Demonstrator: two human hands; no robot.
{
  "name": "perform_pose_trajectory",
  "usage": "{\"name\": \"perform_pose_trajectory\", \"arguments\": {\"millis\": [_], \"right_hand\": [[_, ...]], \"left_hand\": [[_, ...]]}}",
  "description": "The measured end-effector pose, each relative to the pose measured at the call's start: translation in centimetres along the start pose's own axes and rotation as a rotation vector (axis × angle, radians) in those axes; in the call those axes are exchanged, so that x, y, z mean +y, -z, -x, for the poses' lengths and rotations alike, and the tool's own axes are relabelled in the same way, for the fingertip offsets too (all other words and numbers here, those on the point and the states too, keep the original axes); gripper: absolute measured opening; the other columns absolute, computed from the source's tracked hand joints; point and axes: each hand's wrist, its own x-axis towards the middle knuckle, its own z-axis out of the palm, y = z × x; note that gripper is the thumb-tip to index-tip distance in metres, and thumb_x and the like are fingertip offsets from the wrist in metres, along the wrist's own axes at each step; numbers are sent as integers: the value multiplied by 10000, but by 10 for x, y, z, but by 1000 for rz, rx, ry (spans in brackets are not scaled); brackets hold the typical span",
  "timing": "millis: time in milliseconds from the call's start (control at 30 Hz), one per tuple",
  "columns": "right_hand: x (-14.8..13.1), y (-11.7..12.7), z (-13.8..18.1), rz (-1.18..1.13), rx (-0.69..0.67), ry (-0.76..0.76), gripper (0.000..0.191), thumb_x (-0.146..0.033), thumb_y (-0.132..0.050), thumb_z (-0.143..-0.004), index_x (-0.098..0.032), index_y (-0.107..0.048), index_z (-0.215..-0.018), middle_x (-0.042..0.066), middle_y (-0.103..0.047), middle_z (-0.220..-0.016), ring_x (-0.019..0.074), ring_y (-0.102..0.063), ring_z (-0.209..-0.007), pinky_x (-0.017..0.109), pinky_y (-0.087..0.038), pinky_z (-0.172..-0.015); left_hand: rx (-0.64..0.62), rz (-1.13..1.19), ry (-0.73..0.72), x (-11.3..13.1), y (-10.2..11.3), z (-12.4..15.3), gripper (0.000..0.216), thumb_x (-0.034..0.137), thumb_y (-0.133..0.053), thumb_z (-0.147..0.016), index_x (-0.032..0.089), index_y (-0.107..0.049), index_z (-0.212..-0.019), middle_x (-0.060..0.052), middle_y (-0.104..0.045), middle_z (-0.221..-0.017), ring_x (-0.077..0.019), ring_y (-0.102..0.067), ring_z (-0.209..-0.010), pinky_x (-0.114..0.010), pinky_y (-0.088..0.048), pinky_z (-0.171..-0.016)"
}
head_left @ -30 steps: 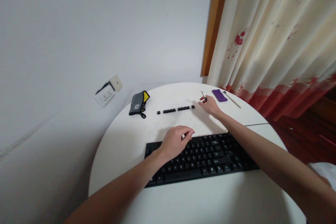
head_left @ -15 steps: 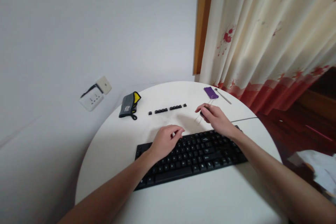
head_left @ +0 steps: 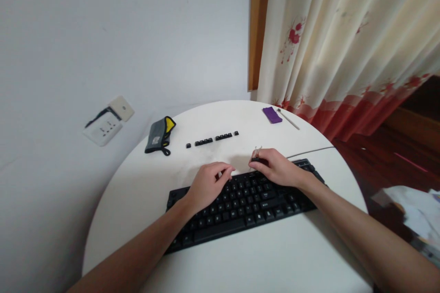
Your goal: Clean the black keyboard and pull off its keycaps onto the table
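Observation:
A black keyboard (head_left: 237, 210) lies across the white table, slightly tilted in view. My left hand (head_left: 210, 185) is over its upper left part, fingers curled and thumb tip close to the index finger; no object shows between them. My right hand (head_left: 275, 167) grips a wire keycap puller (head_left: 256, 159) by its black handle, just above the keyboard's top row. The puller's thin wires stick out above and below the fingers. Beyond the hands, several loose black keycaps (head_left: 204, 141) stand in a broken row.
A grey and yellow cloth (head_left: 158, 136) lies at the left rim of the table (head_left: 127, 201). Back right are a purple cloth piece (head_left: 272, 115) and a slim brush (head_left: 288, 119). The keyboard cable (head_left: 311, 151) runs off right. Wall socket (head_left: 103, 128) left, curtain (head_left: 330, 46) behind.
My right hand has come down and left with the keycap puller, closer to the keyboard's top row. My left hand keeps its place on the keyboard. The whole view has shifted slightly.

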Motion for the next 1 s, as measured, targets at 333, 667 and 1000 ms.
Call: {"name": "perform_pose_trajectory", "arguments": {"millis": [333, 667, 1000], "right_hand": [[3, -5, 0, 74, 42, -6, 229, -333, -516, -960, -175, -612, -824, 29, -617, -734, 162, -546, -681, 276, -399, -665], [2, -9, 0, 127, 7, 51, 228, -327, -543, -944, -176, -592, -780, 22, -592, -759, 148, -530, -695, 263, -389, -670], [3, -20, -4, -45, 92, -205, 339, -370, -487, -962, -174, -636, -730, 31, -700, -719, 169, -630, -685, 275, -428, -667]], "left_hand": [[-17, 6, 7, -4, -2, 1, 230, 295, -519, -958, 193, -717, -901, 9, -728, -785, -134, -652, -725, -233, -462, -687], [-24, 14, -11, -2, 0, 0, 229, 272, -520, -956, 187, -707, -854, 12, -718, -774, -125, -642, -713, -231, -456, -686], [-47, 10, -17, -1, 0, 1, 227, 285, -512, -960, 193, -707, -888, 8, -720, -783, -132, -645, -727, -244, -461, -704]]}}
